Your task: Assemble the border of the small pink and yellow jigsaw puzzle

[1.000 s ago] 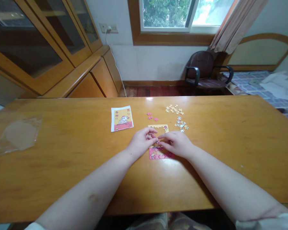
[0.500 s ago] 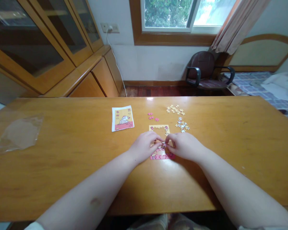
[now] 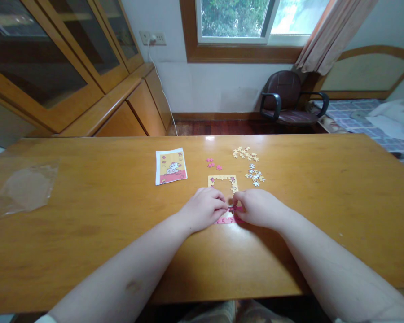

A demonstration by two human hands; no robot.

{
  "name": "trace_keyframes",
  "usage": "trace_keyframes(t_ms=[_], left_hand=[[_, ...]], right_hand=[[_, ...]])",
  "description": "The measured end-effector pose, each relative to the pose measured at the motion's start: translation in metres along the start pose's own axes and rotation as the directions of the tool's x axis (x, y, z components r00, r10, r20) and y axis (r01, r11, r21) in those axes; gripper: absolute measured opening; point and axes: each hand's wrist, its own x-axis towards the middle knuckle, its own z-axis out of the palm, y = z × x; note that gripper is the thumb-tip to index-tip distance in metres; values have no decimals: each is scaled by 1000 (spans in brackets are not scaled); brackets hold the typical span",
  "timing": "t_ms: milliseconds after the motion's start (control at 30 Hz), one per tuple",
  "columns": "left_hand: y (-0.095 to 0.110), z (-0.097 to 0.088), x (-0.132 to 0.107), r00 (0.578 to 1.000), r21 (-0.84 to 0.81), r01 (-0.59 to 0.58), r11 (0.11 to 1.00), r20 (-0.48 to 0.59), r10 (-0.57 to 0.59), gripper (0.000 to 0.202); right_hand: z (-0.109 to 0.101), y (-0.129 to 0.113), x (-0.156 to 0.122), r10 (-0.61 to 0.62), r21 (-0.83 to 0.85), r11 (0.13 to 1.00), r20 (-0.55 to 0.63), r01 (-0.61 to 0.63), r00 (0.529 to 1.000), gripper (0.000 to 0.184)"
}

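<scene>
A partly built jigsaw puzzle [image 3: 223, 181], a yellow and pink frame with an empty middle, lies on the wooden table [image 3: 121, 215]. My left hand [image 3: 204, 208] and my right hand [image 3: 257, 207] rest over its lower half, fingertips pinched together on a small pink puzzle piece [image 3: 234, 208] between them. The hands hide most of the puzzle's lower rows. Loose pieces lie beyond: pink ones [image 3: 212, 163], yellow ones [image 3: 245, 154] and white ones [image 3: 255, 174].
A reference picture card [image 3: 170, 166] lies left of the puzzle. A clear plastic bag [image 3: 23, 188] sits at the table's far left. Behind the table are wooden cabinets [image 3: 70, 72], a dark armchair [image 3: 286, 101], a window and a bed.
Both hands have drawn a little nearer to me, down onto the puzzle's pink lower edge. Their fingertips have closed together over a small piece.
</scene>
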Motion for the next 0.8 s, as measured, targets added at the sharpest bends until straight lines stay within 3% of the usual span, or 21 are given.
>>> trace_keyframes(t_ms=[800], left_hand=[[3,-4,0,997,1,-33,999,67,33,18]], right_hand=[[2,0,1,3,10,1000,8,-3,1000,26]])
